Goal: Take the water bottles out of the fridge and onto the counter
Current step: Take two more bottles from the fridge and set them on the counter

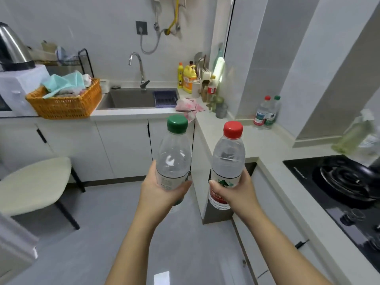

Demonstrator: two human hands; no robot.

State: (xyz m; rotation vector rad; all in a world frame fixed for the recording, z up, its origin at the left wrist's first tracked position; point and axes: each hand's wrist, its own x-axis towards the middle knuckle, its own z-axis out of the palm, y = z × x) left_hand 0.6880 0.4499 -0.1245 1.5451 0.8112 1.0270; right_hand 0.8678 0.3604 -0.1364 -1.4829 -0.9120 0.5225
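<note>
1. Green-cap bottle [173, 159] gripped by left hand [158, 188], red-cap bottle [227, 161] gripped by right hand [236, 190]; both upright, in the air beside the counter [267, 145].
2. Two bottles [267, 113] already on counter, by the wall; held pair not yet set down. Fridge out of view.
3. Clear thin plastic, rounded shoulders, round screw caps, glossy labels; probably easy to dent.
4. Counter pale, smooth; stove [345, 177] black, glossy.
</note>
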